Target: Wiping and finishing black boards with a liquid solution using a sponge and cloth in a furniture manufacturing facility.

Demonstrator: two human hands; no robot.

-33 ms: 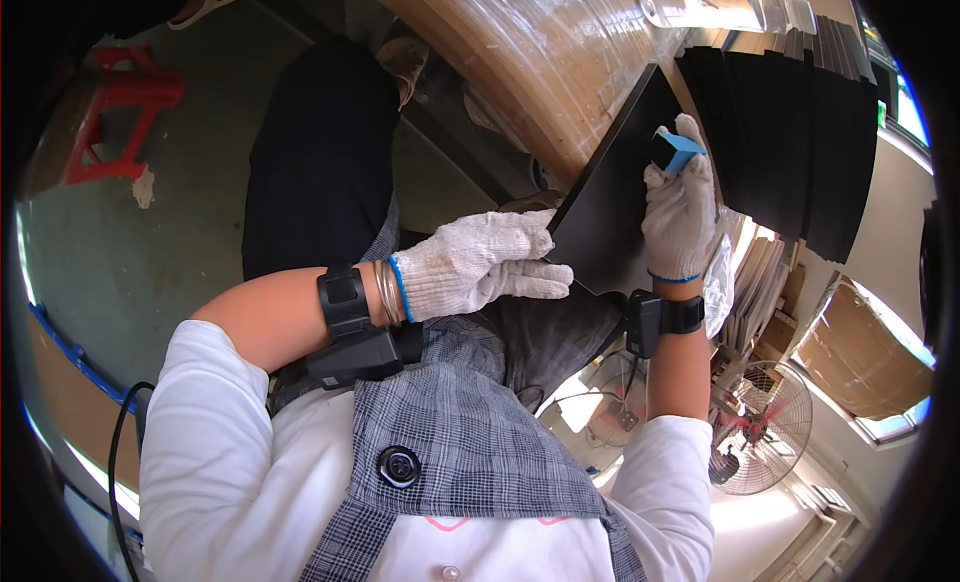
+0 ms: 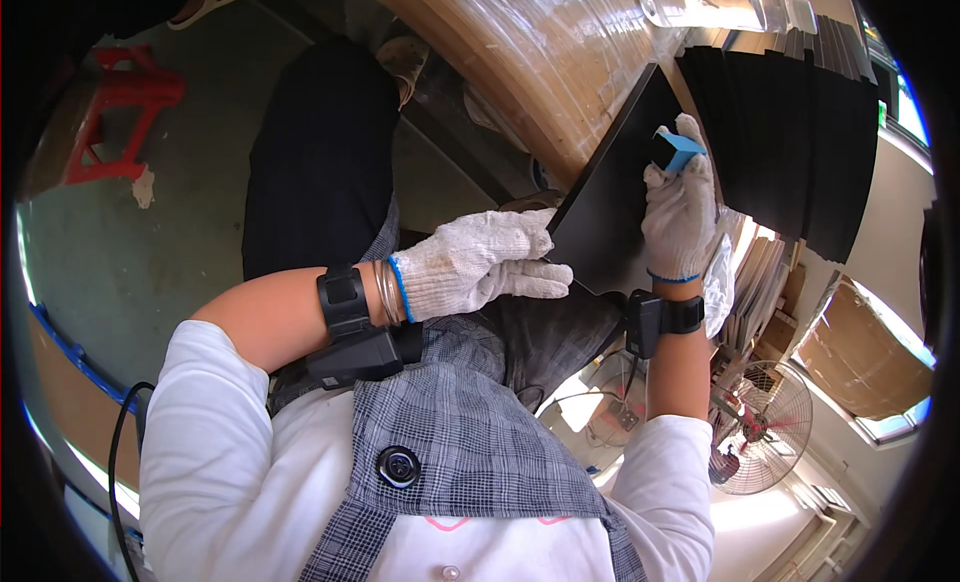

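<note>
My left hand [image 2: 475, 265], in a white knit glove with a blue cuff, grips the lower left edge of a flat black panel [image 2: 607, 217], fingers and thumb at its corner. The panel is tilted, its long edge running up and to the right. My right hand [image 2: 683, 217], gloved the same way, is closed on a small bright-blue block [image 2: 679, 153]. It holds the block over the panel's right side. Whether the block touches the panel, I cannot tell.
Beyond the panel lies a large plastic-wrapped brown stack [image 2: 530, 62]. Black strips or panels [image 2: 785, 147] stand in a row at the right. A wire-caged fan [image 2: 762, 427] is at the lower right. A red stool [image 2: 130, 112] stands on the floor at the far left.
</note>
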